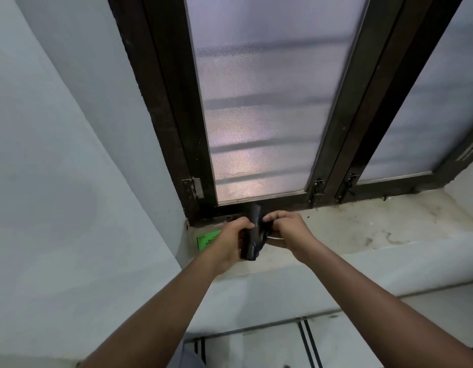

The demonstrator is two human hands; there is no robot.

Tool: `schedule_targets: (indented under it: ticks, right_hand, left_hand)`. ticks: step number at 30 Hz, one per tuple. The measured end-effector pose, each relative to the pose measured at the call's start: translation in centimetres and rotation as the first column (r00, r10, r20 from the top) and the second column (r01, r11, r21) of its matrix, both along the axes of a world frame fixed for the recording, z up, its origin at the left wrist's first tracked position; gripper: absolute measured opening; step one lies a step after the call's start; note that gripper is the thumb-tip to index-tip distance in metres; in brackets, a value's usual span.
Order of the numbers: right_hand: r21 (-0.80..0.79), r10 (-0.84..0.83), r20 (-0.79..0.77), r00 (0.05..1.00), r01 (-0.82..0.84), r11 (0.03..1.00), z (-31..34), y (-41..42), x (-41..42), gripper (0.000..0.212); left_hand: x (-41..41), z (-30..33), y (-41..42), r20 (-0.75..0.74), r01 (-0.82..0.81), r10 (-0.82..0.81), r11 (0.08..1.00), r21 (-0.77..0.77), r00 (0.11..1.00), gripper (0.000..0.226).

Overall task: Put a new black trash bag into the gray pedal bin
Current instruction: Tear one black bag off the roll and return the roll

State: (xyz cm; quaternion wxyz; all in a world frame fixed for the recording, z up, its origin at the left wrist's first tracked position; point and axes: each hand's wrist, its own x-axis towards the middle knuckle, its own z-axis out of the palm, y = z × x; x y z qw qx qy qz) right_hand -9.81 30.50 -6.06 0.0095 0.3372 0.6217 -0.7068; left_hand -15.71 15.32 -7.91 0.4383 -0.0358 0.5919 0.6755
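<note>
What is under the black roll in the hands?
Below the black roll lies the pale windowsill, with a green paper partly hidden by the left hand.

The print on the green label (208, 239) was too small to read, and the left hand (231, 241) covered its right end. The folded black trash bag (252, 235) was partly hidden by both hands, the right hand (287, 229) covering its right side. The frosted window (259, 102) ran off the top edge, showing only blurred bars behind it.

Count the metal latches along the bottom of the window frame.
2 latches: one at the middle pane's lower right corner, one just right of it. The hinge at left is not counted.
</note>
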Motion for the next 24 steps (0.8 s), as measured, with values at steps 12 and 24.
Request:
schedule_targets:
  ticks: [12, 24]
  right_hand:
    - [-0.047, 0.018, -0.018, 1.000, -0.019, 0.999, 1.2, 0.7, 1.0, 0.044]
    - [0.192, 0.157, -0.049, 0.986, -0.145, 0.971, 0.8, 0.0, 2.7, 0.025]
  left_hand:
    - [0.8, 0.6, -0.4, 0.107, -0.053, 0.048, 0.997, 0.047, 0.993, 0.038]
    - [1.8, 0.8, -0.8, 0.135, -0.036, 0.018, 0.991, 0.130, 0.991, 0.033]
